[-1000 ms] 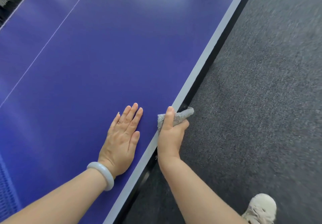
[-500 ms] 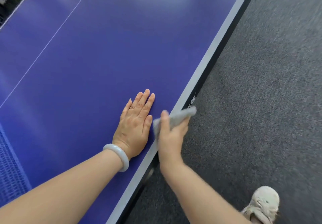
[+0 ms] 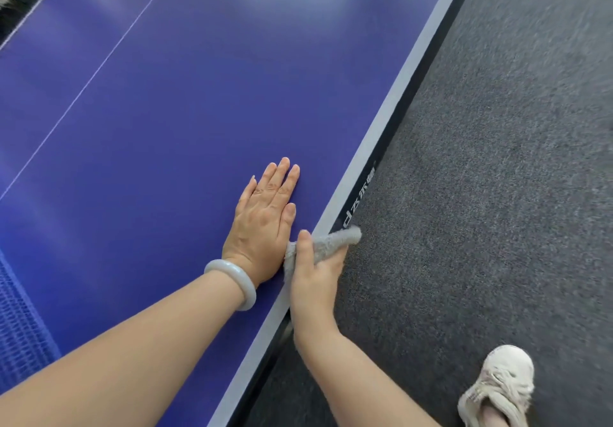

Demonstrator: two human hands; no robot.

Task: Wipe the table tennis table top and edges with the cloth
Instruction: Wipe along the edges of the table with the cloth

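- Laid flat on the blue table (image 3: 166, 128) with the left grip (image 3: 262, 224), fingers straight and close together, pointing away along the edge, a pale bracelet (image 3: 232, 282) at the wrist.
- Pinching the grey cloth (image 3: 335, 242) in the right grip (image 3: 313, 277), thumb on top and other fingers curled beneath, just beside the left.
- Bunched into a roll and laid over the border stripe (image 3: 394, 94), long axis crossing the edge at a slant, free end pointing right and away over the carpet (image 3: 497, 161).
- Probably touching the dark side face (image 3: 413, 94) just below the printed lettering (image 3: 365, 191); too blurred to be sure.
- At lower right, a pale shoe (image 3: 501, 390) on the carpet.
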